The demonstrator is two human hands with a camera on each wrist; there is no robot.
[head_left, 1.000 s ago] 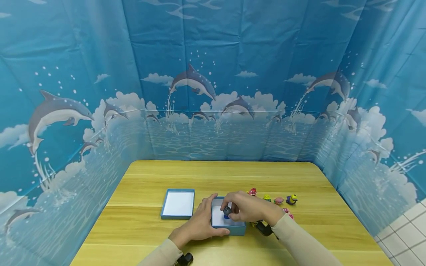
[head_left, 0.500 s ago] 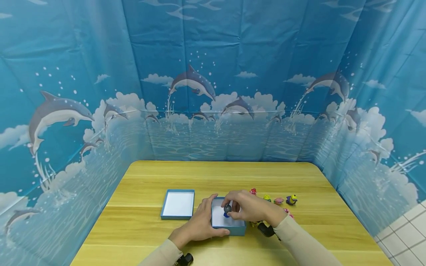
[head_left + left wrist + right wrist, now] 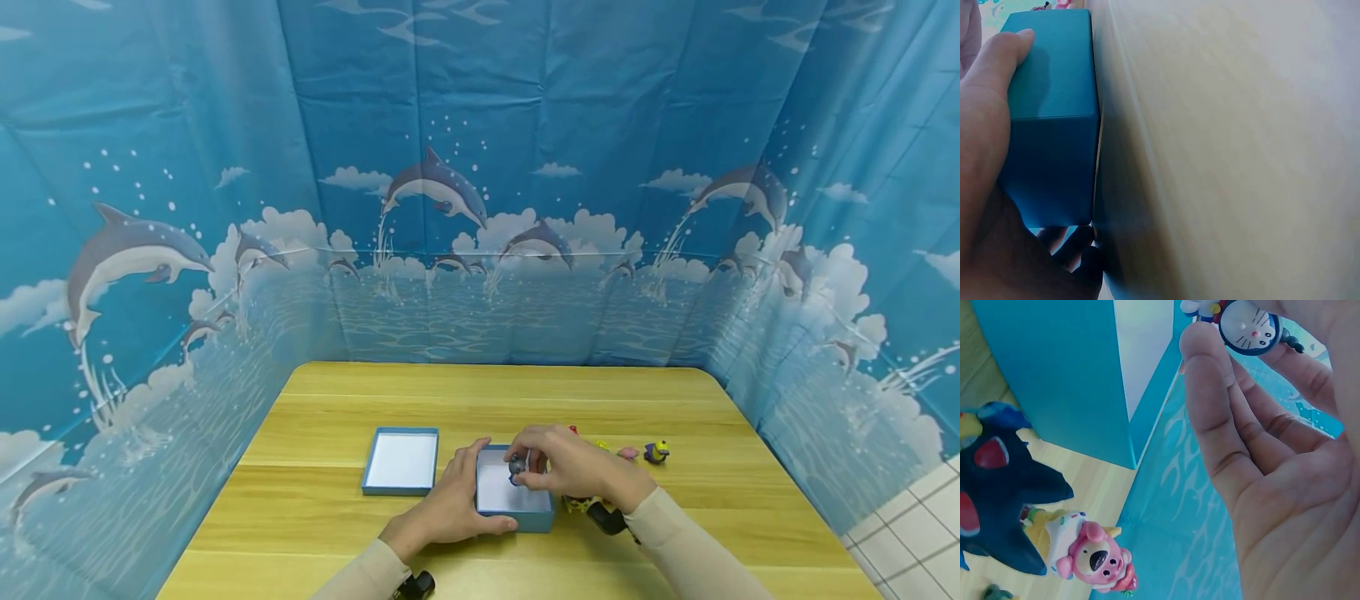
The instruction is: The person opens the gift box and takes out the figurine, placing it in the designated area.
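Right hand [image 3: 572,465]: grip pinches round blue-white cat figurine [image 3: 1249,326] | left hand [image 3: 453,506]: grip clasps square teal cardboard box [image 3: 514,500] | worktop [image 3: 495,400]: smooth wood

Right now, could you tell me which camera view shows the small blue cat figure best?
The right wrist view: the blue cat figure shows its face, pinched by the right hand. The head view shows only a tiny dark blob; the left wrist view misses it.

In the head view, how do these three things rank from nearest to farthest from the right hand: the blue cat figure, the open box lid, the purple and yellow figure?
1. blue cat figure: pinched in the right hand, over the blue box.
2. purple and yellow figure: on the table to the right.
3. open box lid: far left, beyond the left hand.
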